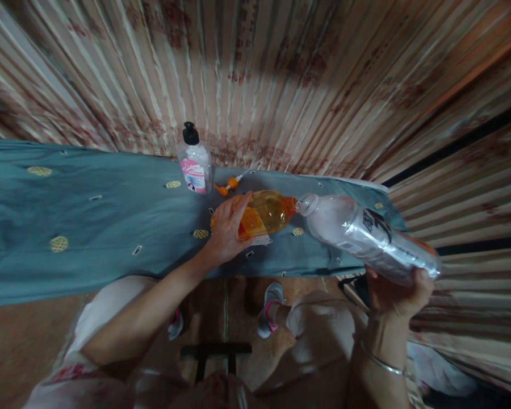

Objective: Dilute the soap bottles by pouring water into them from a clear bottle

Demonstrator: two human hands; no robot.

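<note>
My left hand [230, 227] is wrapped round an orange see-through bottle [268, 213], which is tilted with its open neck pointing right. In my right hand [402, 292] is a large clear plastic bottle [353, 227] with a dark-lettered label, tilted so its open mouth points left. The two mouths meet or nearly meet; I cannot tell whether they touch. Behind the orange bottle lies an orange pump head [229, 186] with a pale tube. A clear pump bottle [195, 165] with a black top and pink label stands upright at the back.
A narrow table with a teal patterned cloth [111, 227] runs across in front of me. Pleated curtains [247, 85] hang behind it and to the right. Below the front edge are my legs and shoes [270, 312] on a tiled floor.
</note>
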